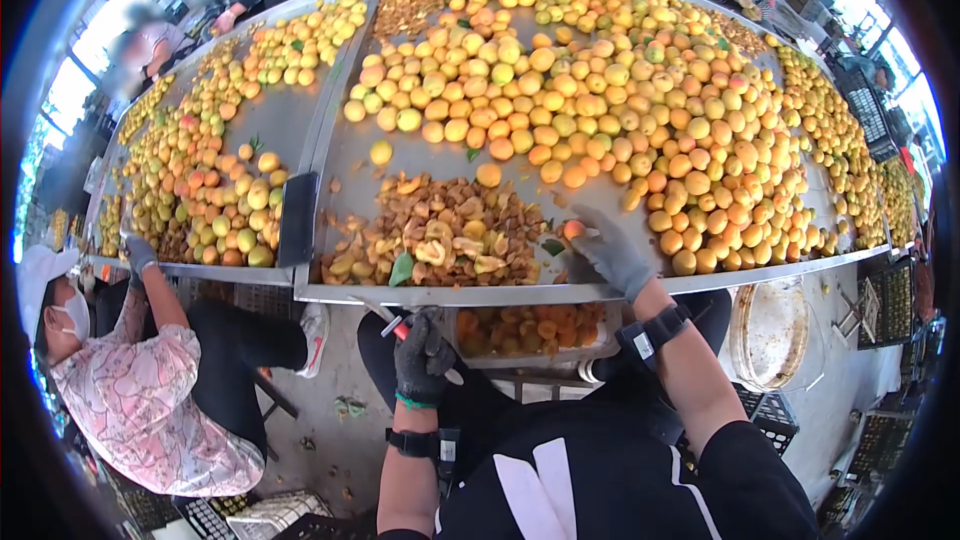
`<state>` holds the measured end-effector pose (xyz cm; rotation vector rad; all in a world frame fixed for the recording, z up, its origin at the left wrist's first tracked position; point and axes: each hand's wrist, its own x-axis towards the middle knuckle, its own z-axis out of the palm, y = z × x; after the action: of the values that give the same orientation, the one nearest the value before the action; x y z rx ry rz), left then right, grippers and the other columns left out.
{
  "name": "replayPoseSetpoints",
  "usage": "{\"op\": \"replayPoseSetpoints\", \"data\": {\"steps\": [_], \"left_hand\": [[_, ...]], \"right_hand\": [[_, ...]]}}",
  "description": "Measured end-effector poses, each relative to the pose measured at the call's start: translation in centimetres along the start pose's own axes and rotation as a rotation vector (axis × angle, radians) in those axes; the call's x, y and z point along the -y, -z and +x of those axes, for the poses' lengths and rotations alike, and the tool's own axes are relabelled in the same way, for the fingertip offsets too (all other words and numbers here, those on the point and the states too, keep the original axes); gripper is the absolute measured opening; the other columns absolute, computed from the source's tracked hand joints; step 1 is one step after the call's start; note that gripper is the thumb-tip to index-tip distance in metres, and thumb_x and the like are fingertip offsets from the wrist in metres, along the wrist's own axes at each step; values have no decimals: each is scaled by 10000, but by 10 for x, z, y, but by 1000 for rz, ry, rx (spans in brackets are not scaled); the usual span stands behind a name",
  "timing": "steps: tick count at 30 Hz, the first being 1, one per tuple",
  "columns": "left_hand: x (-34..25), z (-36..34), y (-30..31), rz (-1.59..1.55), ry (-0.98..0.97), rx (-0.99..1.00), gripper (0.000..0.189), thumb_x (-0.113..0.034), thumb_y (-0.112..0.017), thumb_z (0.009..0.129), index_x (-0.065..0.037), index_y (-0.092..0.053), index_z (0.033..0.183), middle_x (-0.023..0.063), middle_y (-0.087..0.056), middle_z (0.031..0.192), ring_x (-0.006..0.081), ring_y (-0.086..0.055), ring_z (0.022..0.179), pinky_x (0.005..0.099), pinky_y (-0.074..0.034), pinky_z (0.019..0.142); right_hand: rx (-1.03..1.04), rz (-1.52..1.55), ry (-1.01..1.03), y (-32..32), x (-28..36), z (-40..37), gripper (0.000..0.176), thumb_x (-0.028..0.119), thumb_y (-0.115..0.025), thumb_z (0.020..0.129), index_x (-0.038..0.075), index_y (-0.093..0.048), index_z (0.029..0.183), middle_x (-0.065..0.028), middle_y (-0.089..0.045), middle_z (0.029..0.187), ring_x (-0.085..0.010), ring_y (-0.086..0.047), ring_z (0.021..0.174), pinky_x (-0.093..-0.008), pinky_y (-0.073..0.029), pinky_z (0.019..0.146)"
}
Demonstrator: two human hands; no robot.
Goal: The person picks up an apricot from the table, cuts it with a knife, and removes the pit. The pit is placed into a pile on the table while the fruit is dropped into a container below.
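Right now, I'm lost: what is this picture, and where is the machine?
There is no machine here, only a person at work. This one picture comes from a camera on their head, looking forward and down; its wide lens bends the edges.

The metal table carries a big spread of round yellow-orange fruit and, nearer the person, a heap of brownish and yellow pieces.

The left hand, gloved, holds a small tool with a red handle. The gloved right hand has one reddish-orange fruit at its fingertips; how firm the grip is, I can't tell. Below the table edge, a tray holds orange pieces. A co-worker sits at the left.
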<state>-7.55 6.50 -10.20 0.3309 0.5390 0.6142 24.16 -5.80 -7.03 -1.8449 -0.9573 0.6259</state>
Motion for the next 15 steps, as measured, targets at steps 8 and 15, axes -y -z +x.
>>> {"op": "replayPoseSetpoints", "data": {"steps": [8, 15], "left_hand": [[-2, -4, 2, -18, -13, 10, 111, -206, -564, 911, -103, -528, 889, -11, -449, 559, 110, -365, 338, 240, -296, 336], [-1, -4, 7, -66, -24, 4, 99, -185, -583, 899, -96, -542, 893, 5, -451, 563, 115, -377, 359, 240, -303, 341]], "right_hand": [[81, -328, 372, -35, 63, -53, 205, 129, -580, 840, 84, -609, 1038, -106, -605, 888, -251, -616, 773, -353, -499, 657], [645, -501, 202, -143, -23, -69, 284, 243, -633, 811, 111, -620, 1063, -87, -651, 951, -296, -632, 861, -383, -508, 723]]}}
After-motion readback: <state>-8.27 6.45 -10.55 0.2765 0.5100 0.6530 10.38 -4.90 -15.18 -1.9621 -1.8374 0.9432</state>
